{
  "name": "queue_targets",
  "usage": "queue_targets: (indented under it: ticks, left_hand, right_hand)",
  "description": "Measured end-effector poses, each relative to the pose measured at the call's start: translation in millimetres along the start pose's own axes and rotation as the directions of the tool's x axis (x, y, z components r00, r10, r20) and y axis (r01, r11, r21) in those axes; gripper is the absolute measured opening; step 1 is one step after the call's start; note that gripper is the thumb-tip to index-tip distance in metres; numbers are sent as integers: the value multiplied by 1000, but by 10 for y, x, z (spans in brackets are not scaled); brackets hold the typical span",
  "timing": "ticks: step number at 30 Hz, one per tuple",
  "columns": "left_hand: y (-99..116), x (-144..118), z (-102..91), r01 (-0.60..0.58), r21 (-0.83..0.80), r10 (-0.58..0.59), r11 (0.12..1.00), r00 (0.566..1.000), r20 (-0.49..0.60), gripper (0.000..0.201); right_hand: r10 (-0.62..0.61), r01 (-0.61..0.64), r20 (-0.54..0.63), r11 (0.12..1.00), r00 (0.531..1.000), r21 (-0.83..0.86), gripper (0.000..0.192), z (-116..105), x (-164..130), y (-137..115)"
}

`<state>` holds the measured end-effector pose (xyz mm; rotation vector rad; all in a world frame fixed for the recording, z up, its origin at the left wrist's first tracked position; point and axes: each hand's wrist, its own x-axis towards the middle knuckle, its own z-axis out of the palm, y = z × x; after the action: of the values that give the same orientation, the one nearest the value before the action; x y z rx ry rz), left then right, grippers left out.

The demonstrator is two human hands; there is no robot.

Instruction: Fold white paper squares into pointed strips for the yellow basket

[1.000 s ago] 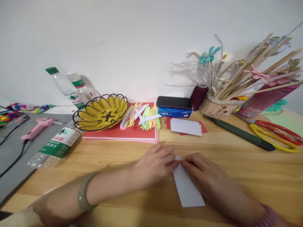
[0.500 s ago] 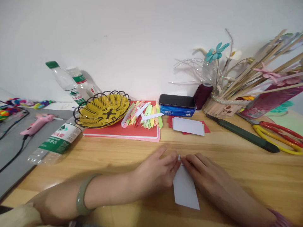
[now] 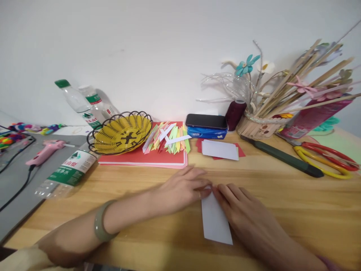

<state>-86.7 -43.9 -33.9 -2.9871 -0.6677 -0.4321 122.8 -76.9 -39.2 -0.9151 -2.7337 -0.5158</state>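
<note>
A small white rectangle of paper [image 3: 216, 222] lies on the wooden table with its long side pointing toward me. At its far end, the fingertips of my left hand [image 3: 184, 188] press on the left corner; the thumb and forefinger are closed on it. My right hand [image 3: 246, 212] grips the far right corner, its fingers bunched together along the right edge. The far edge itself is mostly hidden by fingertips. The near end of the paper lies free. A pale green bangle [image 3: 102, 222] circles my left wrist.
Folded paper strips [image 3: 169, 137] and a yellow basket [image 3: 121, 135] rest on red paper sheets [image 3: 141, 160]. White cards [image 3: 220, 149] lie behind my hands. A phone [image 3: 206, 121] tops a blue pack [image 3: 207, 132]. Scissors [image 3: 327, 158] lie right; a bottle [image 3: 69, 171] and glue gun [image 3: 46, 150] left.
The fingertips of my left hand have shifted over the paper's far corner, and its fingers look flatter. My right hand keeps its hold. The whole view has shifted slightly.
</note>
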Motion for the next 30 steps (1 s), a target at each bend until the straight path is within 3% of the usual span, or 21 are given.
queue_targets:
  ticks: [6,12,16,18,20,25,28,30]
  left_hand:
    - [-16,-19,-2,-50,54,45,997,996,81,26]
    - [54,0,33,-52,145,52,988,999,3,23]
    - [89,-3,46,-14,221,28,975,998,-60,20]
    - [68,-13,31,11,199,2,980,998,-67,19]
    - [26,-27,5,29,129,-21,991,998,-61,18]
    - [-73,-38,-53,-10,-93,15,996,999,45,26]
    - [-65,-38,-65,-47,-75,53,996,996,74,28]
    - [-30,-41,-68,-95,-4,95,995,993,64,28]
  right_hand:
    - [79,-70,-48,985,996,158,41,9,-167,27]
    - [127,-115,-62,978,990,177,38,-198,-206,0]
    - [73,-44,-146,981,987,191,38,-197,-157,-128]
    - [24,11,-171,980,985,200,40,-137,-166,-76]
    - [-47,68,-119,981,992,179,35,-69,-189,82]
    - [-6,8,-43,998,999,56,33,24,-172,470]
    - [11,-7,-48,997,999,81,33,-7,-94,419]
    - [58,-55,-10,975,998,215,28,-40,-52,322]
